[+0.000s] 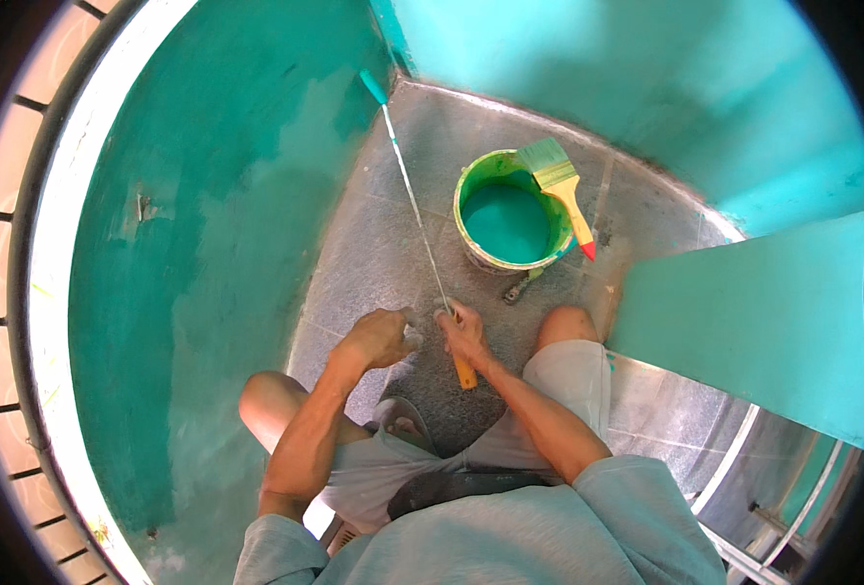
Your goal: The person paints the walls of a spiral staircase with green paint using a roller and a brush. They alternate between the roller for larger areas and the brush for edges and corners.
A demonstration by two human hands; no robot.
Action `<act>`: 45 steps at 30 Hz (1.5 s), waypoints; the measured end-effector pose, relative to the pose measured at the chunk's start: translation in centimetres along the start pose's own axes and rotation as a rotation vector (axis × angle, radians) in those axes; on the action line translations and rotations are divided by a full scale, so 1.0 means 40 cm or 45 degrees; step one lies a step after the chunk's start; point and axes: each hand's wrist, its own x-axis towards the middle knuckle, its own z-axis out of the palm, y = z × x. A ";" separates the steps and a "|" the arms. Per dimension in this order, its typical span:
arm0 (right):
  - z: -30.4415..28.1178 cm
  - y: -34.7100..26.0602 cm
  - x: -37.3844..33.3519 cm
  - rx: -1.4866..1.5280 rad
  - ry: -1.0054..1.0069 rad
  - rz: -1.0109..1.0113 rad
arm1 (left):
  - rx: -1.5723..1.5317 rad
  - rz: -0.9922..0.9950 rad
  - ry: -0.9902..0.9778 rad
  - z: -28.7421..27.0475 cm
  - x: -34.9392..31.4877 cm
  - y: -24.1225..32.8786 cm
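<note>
Between the bent knees, the right hand [463, 333] is gripping a paint roller [416, 210] around the upper end of its orange handle [465, 374]. Just beside it, the left hand [378, 338] is hanging half-curled; whether it is holding anything, I cannot tell. Farther out, a bucket [478, 255] of green paint [506, 222] is standing on the grey floor [359, 249], with a wide brush [561, 187] lying across its rim. Farthest off, the roller's green head [373, 87] is pointing up near the corner of two green walls [208, 146].
</note>
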 end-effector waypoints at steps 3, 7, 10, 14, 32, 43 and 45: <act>0.014 0.019 0.044 0.017 0.022 0.010 | 0.007 0.026 0.141 0.027 -0.005 -0.003; 0.040 0.032 0.044 0.063 -0.012 0.062 | 0.025 -0.020 0.198 0.024 -0.012 0.010; 0.043 0.019 0.021 0.092 -0.064 0.073 | 0.017 0.004 0.225 0.023 -0.007 0.021; 0.048 0.030 0.016 0.200 -0.018 0.043 | -0.022 0.052 0.277 0.019 -0.004 0.046; 0.064 0.128 -0.197 0.067 -0.296 0.194 | 0.074 0.082 0.248 0.060 -0.007 0.087; 0.047 0.083 -0.114 0.014 -0.157 0.012 | 0.037 0.093 0.242 0.065 0.006 0.076; 0.038 0.041 -0.052 0.104 -0.146 -0.044 | 0.024 0.081 0.226 0.062 0.009 0.075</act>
